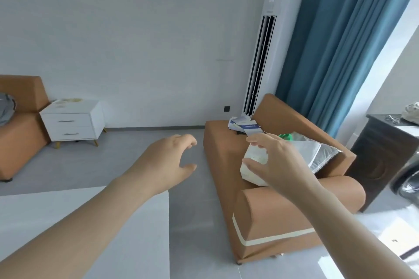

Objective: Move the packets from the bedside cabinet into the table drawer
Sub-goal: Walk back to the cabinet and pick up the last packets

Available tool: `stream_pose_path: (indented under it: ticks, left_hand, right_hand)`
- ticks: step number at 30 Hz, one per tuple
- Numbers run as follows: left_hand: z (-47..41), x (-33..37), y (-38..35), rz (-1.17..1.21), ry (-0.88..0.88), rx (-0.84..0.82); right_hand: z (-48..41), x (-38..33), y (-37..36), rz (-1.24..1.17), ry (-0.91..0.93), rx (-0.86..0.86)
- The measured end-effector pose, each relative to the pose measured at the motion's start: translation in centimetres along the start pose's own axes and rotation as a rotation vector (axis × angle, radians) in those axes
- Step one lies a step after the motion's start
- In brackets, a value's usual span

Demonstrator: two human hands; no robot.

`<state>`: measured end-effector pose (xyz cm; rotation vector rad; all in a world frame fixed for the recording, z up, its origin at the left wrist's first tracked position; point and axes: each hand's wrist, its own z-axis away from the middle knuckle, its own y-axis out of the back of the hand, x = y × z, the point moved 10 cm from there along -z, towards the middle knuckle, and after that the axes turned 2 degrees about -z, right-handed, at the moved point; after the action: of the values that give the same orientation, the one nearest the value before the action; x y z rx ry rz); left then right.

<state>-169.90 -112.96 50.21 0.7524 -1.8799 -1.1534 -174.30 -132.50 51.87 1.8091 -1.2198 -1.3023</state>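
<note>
Both hands, left hand and right hand, reach out with fingers loosely spread, grasping nothing. Pale flat packets lie atop the white two-drawer bedside cabinet, far left of the fingers. Risk: the right fingers, nearer the white plastic bag, could take that instead.

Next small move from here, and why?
Probably turn left and step toward the bedside cabinet. The packets lie on its top, far across the floor. The left hand and right hand are open, seemingly empty, and nowhere near them.
</note>
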Motion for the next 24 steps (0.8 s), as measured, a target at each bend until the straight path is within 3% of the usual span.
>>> stream_pose_path:
  ticks: [7, 24]
  left_hand:
    - [-9.5, -1.7, -2.4, -0.020, -0.056, 0.018]
    - [-30.1, -14.0, -7.0, -0.005, 0.057, 0.009]
  right_hand:
    - [-8.7, 3.5, -1.4, 0.036, -0.006, 0.017]
    - [-31.8, 8.2, -11.4, 0.042, 0.042, -0.117]
